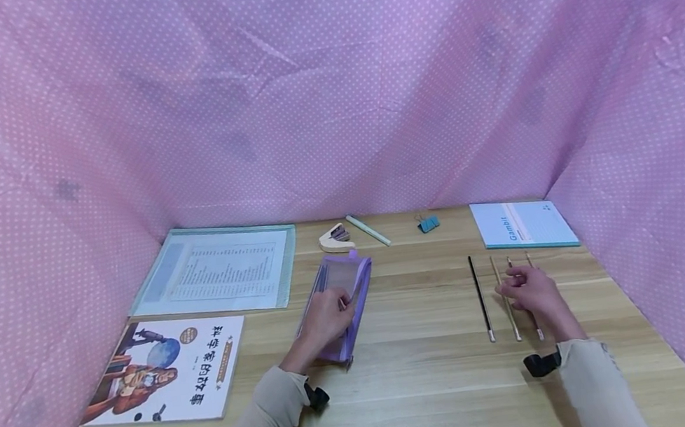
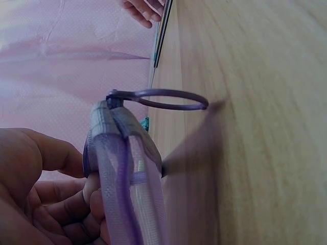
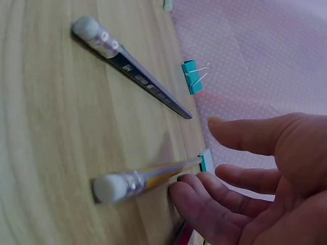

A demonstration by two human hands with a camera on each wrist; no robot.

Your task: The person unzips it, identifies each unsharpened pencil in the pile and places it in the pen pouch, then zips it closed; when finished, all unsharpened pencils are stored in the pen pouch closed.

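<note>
My left hand (image 1: 327, 316) pinches the edge of a purple mesh zip pencil case (image 1: 362, 301), which has long thin items showing along its left side. In the left wrist view the case's zipper pull ring (image 2: 173, 99) sticks out over the table. My right hand (image 1: 535, 292) is over several pencils on the right, thumb and fingers apart, holding nothing. Left of it lie a black pencil (image 3: 145, 84) and a yellow pencil (image 3: 163, 173), its fingertips close beside the yellow one. A dark red pencil (image 1: 537, 326) is partly hidden under this hand.
Behind the case are a cream curved object (image 1: 336, 241), a pale green pen (image 1: 368, 230) and a teal binder clip (image 1: 429, 223). A notebook (image 1: 524, 223) lies at the back right. On the left are a document folder (image 1: 288, 265) and a picture book (image 1: 166, 371). Pink dotted cloth (image 1: 330, 102) surrounds the table.
</note>
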